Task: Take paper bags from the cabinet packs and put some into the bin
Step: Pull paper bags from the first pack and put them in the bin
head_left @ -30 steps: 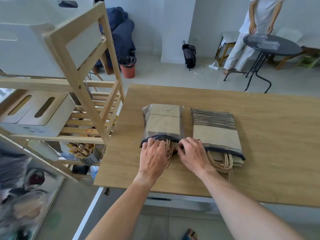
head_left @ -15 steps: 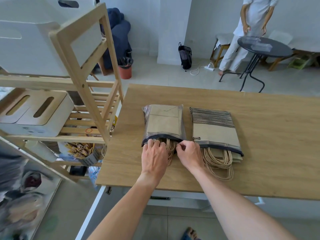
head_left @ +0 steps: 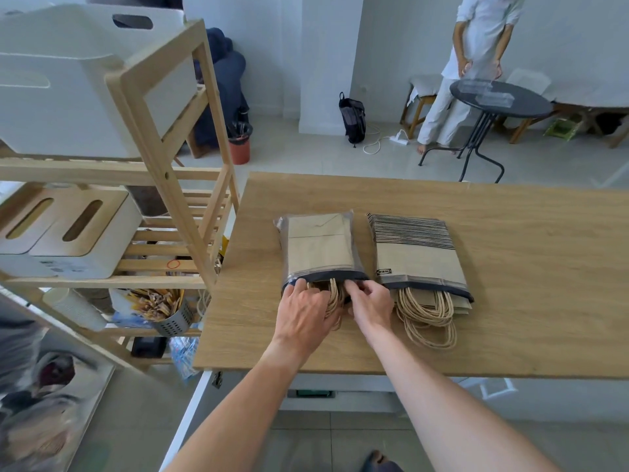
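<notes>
Both hands are at the mouth of the plain pack (head_left: 318, 248) on the table (head_left: 510, 301): left hand (head_left: 303, 310) fingers curled into the twine handles (head_left: 332, 294), right hand (head_left: 369, 301) pinching the dark rim (striped pack (head_left: 417, 252) sits just beside).

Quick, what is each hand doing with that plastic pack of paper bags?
Left hand: fingers curled into the open end of the plain pack, gripping its edge.
Right hand: fingers pinching the same pack's dark edge.
</notes>
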### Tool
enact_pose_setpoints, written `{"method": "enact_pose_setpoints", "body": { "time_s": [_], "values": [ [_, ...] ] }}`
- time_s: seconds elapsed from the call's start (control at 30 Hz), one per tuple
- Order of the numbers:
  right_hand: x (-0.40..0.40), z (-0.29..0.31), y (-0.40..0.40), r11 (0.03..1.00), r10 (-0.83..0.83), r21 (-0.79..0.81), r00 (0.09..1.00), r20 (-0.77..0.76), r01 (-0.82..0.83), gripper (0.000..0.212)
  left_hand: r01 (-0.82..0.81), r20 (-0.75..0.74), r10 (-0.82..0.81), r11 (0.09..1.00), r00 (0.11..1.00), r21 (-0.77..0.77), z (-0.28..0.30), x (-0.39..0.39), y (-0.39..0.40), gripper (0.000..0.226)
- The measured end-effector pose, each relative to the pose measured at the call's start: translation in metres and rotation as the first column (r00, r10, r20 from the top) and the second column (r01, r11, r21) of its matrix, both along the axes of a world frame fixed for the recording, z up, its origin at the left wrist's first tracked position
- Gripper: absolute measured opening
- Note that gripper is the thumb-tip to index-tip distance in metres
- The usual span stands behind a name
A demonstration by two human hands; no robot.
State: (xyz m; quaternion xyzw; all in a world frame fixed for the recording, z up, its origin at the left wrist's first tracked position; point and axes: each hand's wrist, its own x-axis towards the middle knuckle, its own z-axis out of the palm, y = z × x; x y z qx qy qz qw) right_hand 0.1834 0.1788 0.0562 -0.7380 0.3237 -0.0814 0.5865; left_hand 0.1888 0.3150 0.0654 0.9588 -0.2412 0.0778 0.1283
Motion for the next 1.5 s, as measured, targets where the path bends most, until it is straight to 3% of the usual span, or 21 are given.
{"method": "enact_pose_setpoints", "body": {
  "time_s": [0.1, 0.23, 0.37, 0.47, 0.53, 0.6, 0.67, 0.87, 1.03, 1.13, 1.23, 1.33, 1.4, 1.5],
  "values": [
    [-0.002, 0.002, 0.003, 0.995, -0.096, 0.046, 0.994, 0.049, 0.094, 0.026, -0.035, -0.008, 0.035, 0.999, 0.999, 0.018, -0.003, -0.001, 0.004, 0.015],
    [0.006, 0.007, 0.002, 0.991, -0.132, 0.027, 0.990, 0.047, 0.131, 0.036, 0.013, 0.025, -0.013, 1.000, 1.000, -0.015, -0.016, -0.007, 0.025, 0.024],
    [0.015, 0.021, 0.007, 0.918, -0.184, 0.334, 0.976, -0.118, 0.213, 0.035, 0.068, -0.038, -0.075, 0.984, 0.996, -0.164, -0.013, -0.010, 0.034, 0.032],
    [0.016, 0.025, 0.014, 0.834, -0.048, 0.529, 0.975, -0.217, 0.159, 0.053, 0.091, -0.107, -0.129, 0.947, 0.986, -0.308, -0.004, -0.005, 0.032, 0.031],
    [0.014, 0.021, 0.019, 0.759, 0.078, 0.647, 0.977, -0.197, 0.070, 0.075, 0.106, -0.074, -0.141, 0.928, 0.987, -0.357, 0.000, -0.003, 0.030, 0.031],
    [0.014, 0.019, 0.023, 0.704, 0.140, 0.710, 0.977, -0.162, 0.017, 0.082, 0.128, -0.011, -0.141, 0.928, 0.990, -0.350, 0.002, -0.004, 0.031, 0.035],
    [0.015, 0.021, 0.023, 0.702, 0.166, 0.712, 0.976, -0.143, -0.015, 0.073, 0.155, 0.049, -0.147, 0.942, 0.988, -0.297, 0.002, -0.005, 0.034, 0.039],
    [0.013, 0.022, 0.022, 0.751, 0.135, 0.660, 0.984, -0.113, -0.028, 0.004, 0.214, 0.053, -0.207, 0.937, 0.977, -0.276, -0.006, -0.008, 0.034, 0.042],
    [0.013, 0.014, 0.020, 0.826, 0.073, 0.564, 0.990, -0.120, 0.007, 0.017, 0.294, -0.038, -0.321, 0.903, 0.946, -0.314, -0.009, -0.011, 0.041, 0.043],
    [0.013, 0.010, 0.019, 0.836, 0.066, 0.549, 0.990, -0.122, 0.011, 0.029, 0.199, -0.101, -0.260, 0.891, 0.960, -0.407, -0.011, -0.010, 0.045, 0.047],
    [0.015, 0.007, 0.020, 0.835, 0.048, 0.550, 0.992, -0.115, 0.023, 0.044, 0.025, -0.100, -0.096, 0.834, 0.990, -0.551, -0.009, -0.004, 0.042, 0.039],
    [0.020, 0.010, 0.023, 0.856, 0.021, 0.515, 0.991, -0.129, 0.049, 0.053, -0.156, -0.104, 0.118, 0.809, 0.988, -0.566, -0.009, 0.002, 0.033, 0.026],
    [0.023, 0.011, 0.025, 0.865, -0.004, 0.497, 0.991, -0.136, 0.071, 0.054, -0.310, -0.227, 0.218, 0.778, 0.949, -0.547, -0.010, 0.006, 0.026, 0.030],
    [0.025, 0.012, 0.023, 0.855, -0.016, 0.512, 0.991, -0.136, 0.084, 0.045, -0.378, -0.457, 0.116, 0.753, 0.882, -0.539, -0.013, 0.010, 0.019, 0.044]
  ]
}}
